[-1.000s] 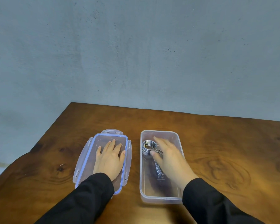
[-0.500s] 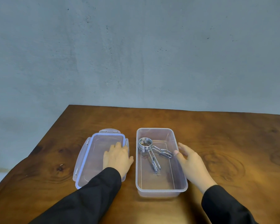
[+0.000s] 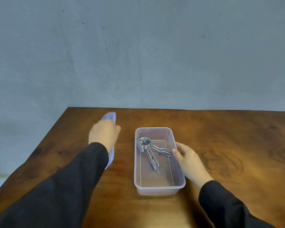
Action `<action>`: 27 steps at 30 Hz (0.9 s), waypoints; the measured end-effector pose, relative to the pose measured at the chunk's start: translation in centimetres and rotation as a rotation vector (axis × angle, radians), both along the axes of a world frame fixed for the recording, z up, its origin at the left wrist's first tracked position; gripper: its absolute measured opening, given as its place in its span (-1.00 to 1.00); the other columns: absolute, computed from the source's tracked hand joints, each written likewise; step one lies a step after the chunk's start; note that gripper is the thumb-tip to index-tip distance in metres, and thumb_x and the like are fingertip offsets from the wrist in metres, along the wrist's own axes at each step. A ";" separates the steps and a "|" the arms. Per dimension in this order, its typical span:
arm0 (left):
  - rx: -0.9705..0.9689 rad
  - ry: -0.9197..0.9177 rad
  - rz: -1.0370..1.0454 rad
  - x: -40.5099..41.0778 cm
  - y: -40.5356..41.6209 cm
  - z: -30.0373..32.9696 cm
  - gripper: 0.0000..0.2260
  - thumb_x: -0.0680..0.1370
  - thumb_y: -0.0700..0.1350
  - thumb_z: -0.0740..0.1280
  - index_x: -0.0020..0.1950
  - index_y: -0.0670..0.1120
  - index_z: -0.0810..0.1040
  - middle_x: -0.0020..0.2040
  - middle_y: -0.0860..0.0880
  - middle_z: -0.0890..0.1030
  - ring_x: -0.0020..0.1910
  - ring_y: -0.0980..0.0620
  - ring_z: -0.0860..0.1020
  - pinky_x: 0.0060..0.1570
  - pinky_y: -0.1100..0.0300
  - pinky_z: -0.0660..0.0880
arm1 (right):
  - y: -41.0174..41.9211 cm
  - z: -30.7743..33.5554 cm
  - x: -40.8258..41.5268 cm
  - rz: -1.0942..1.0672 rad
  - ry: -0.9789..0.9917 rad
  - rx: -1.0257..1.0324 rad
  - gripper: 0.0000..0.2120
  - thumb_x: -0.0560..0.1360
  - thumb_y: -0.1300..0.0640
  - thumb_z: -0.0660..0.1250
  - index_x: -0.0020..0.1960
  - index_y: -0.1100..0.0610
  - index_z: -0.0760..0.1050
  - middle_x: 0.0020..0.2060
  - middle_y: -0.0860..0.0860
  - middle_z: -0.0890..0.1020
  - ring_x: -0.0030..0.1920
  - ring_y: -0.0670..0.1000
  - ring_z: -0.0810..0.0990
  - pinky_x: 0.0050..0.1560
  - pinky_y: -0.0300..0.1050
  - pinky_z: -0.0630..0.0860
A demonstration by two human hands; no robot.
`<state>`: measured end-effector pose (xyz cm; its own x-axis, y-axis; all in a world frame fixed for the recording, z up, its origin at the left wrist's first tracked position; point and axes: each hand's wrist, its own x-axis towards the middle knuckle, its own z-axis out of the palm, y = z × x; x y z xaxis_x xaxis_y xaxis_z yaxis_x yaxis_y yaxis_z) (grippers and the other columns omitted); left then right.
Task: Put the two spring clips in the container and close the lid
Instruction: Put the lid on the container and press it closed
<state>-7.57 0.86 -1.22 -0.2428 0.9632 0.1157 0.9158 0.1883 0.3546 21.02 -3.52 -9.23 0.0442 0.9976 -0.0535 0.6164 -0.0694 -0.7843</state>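
While the lid (image 3: 110, 120) is held tilted on edge, gripped by the left hand (image 3: 104, 135), the container (image 3: 160, 186) is steadied by the right hand (image 3: 190, 162), fingers spread against its wall; spring clips (image 3: 149, 148) lie inside, between both hands.

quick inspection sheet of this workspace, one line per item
surface: brown wooden table, heavy grain and knots, left edge in view
job's things: clear container open on the table; spring clips lie inside as stacked coils with handles, count not clear; lid lifted on edge to its left, not yet on
clutter: nothing seen
grippers: left hand grips the lid; right hand rests against the container's right wall, thumb at the rim
cables: nothing seen
surroundings: plain grey wall behind the table; black sleeves on both arms
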 end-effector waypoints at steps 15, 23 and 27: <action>0.183 -1.379 -0.174 4.6 -6.1 7.4 -0.87 0.62 -0.25 0.15 -0.04 -0.19 0.48 -0.08 -0.28 0.73 -0.34 -0.17 0.65 -0.32 0.06 0.62 | -1.6 7.4 -0.7 0.028 0.677 -0.166 -0.46 0.64 -0.22 0.13 0.07 0.22 0.62 -0.17 0.17 0.71 -0.23 0.13 0.63 -0.09 0.10 0.59; -0.092 -1.001 -0.067 4.0 -6.9 -1.7 -0.60 0.62 0.12 0.28 -0.27 -0.14 0.44 -0.32 -0.15 0.52 -0.33 -0.11 0.46 -0.29 0.01 0.44 | -2.3 4.0 1.3 -0.099 0.312 -0.125 -0.45 0.60 -0.19 0.23 -0.14 0.32 0.50 -0.39 0.08 0.56 -0.38 0.03 0.53 -0.31 -0.03 0.49; -0.124 -0.851 0.019 4.1 -6.5 -3.3 -0.57 0.63 0.09 0.27 -0.35 -0.11 0.33 -0.37 -0.10 0.42 -0.37 -0.03 0.39 -0.28 0.10 0.41 | -2.1 2.6 1.1 -0.118 0.218 -0.129 -0.54 0.59 -0.16 0.26 -0.30 0.17 0.35 -0.44 0.02 0.44 -0.38 0.03 0.40 -0.30 -0.02 0.38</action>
<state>-3.45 -5.65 -4.47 -0.2157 0.9516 -0.2188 0.3439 0.2837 0.8951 22.08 -5.62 -6.60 0.1338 0.9705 -0.2005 0.4159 -0.2386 -0.8775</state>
